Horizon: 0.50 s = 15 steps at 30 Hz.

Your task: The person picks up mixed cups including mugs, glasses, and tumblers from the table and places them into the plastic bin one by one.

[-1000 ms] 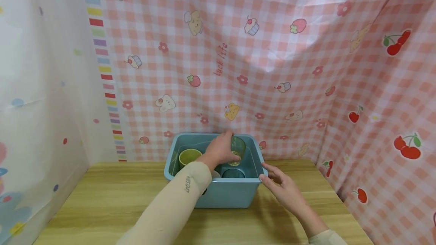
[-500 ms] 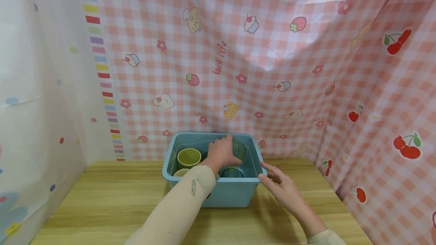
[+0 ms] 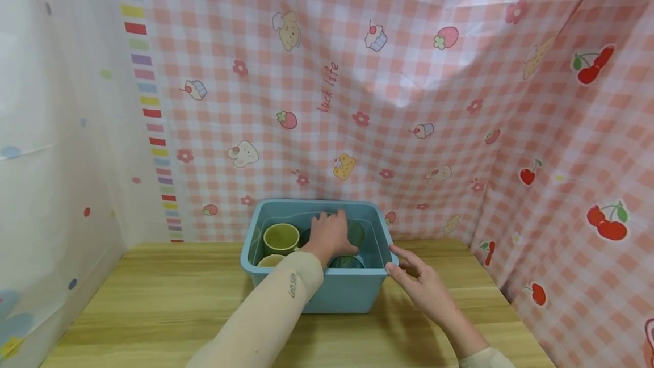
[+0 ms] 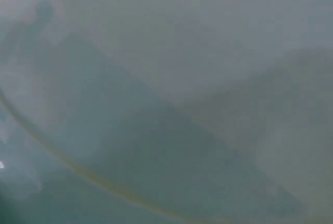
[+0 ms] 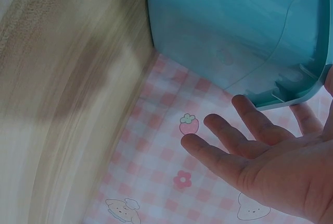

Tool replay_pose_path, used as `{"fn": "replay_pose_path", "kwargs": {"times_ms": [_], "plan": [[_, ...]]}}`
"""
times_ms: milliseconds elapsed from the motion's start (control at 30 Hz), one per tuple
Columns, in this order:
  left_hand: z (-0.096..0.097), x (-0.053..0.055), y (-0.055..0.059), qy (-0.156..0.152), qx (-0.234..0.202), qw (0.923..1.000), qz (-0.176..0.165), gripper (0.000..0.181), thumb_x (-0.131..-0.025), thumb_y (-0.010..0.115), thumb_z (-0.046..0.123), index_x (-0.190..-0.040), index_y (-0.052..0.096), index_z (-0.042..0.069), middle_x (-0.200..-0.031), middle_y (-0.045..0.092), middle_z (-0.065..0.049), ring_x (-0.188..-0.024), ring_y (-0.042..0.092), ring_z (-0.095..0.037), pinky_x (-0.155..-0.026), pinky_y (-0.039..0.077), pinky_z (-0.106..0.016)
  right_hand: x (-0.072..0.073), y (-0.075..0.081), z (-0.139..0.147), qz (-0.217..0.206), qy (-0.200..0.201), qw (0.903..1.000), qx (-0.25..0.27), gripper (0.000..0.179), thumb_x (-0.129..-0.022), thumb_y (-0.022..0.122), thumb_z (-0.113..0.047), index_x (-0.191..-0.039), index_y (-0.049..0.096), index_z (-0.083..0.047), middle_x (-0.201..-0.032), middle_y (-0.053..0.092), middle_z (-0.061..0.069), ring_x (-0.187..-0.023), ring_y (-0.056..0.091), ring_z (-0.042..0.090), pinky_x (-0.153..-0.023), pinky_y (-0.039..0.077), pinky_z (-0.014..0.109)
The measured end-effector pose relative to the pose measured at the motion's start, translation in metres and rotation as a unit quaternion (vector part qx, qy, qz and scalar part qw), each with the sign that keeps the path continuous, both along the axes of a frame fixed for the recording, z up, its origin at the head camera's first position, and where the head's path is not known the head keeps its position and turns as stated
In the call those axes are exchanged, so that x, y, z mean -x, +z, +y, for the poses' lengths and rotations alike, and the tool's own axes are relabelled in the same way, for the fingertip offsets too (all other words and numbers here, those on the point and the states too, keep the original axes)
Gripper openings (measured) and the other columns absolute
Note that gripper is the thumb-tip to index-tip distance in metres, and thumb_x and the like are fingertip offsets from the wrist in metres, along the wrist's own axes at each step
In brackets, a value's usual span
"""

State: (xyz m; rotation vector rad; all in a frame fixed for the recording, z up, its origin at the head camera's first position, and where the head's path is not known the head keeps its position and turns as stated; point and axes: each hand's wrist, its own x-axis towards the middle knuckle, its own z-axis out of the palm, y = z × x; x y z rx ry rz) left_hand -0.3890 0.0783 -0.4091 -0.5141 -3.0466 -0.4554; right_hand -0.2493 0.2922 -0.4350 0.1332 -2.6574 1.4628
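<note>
A light blue plastic bin (image 3: pixel 337 294) stands on the table against the cloth backdrop. My left hand (image 3: pixel 329 236) is down inside it, its thumb and fingers around a clear greenish drinking glass (image 3: pixel 356 234) near the back right. Just in front sits a dark teal glass (image 3: pixel 347 262). An olive-green cup (image 3: pixel 281 237) and a paler cup (image 3: pixel 271 260) are at the bin's left. My right hand (image 3: pixel 426 289) holds the bin's front right corner between thumb and index finger; its other fingers (image 5: pixel 218 159) spread outward. The left wrist view is blurred, showing only a curved yellowish line.
Pink checked cloth (image 3: pixel 317 101) hangs right behind the bin, and more closes in the right side. A whitish dotted sheet (image 3: pixel 61 129) hangs at the left. The wooden table (image 3: pixel 168 300) extends to both sides of the bin.
My left hand has gone lower into the bin, and the clear glass has sunk with it. The paler cup has come into view beside the sleeve. My right hand stays at the rim.
</note>
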Motion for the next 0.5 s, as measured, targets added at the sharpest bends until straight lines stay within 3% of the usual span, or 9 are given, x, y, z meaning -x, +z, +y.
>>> {"fn": "replay_pose_path", "kwargs": {"times_ms": [167, 500], "plan": [[0.001, 0.001, -0.002, -0.007, 0.015, 0.9997, -0.017, 0.089, -0.084, 0.088, 0.055, -0.150, 0.052, 0.007, -0.147, 0.065, -0.016, -0.143, 0.051, -0.042, -0.123, 0.039, -0.062, 0.000, -0.001, -0.001, 0.003, 0.001, 1.0000, 0.003, 0.055, -0.108, 0.063, -0.045, -0.159, 0.052, -0.027, -0.143, 0.069, 0.016, -0.137, 0.063, 0.038, -0.104, 0.058, 0.059], [-0.005, -0.009, 0.002, -0.030, 0.048, 0.9976, -0.041, 0.089, -0.089, 0.084, 0.054, -0.155, 0.047, 0.008, -0.153, 0.061, -0.012, -0.148, 0.045, -0.042, -0.123, 0.038, -0.061, 0.001, -0.002, -0.001, 0.006, 0.000, 1.0000, 0.003, 0.054, -0.108, 0.063, -0.045, -0.158, 0.053, -0.027, -0.143, 0.070, 0.016, -0.136, 0.064, 0.038, -0.104, 0.058, 0.059]]}}
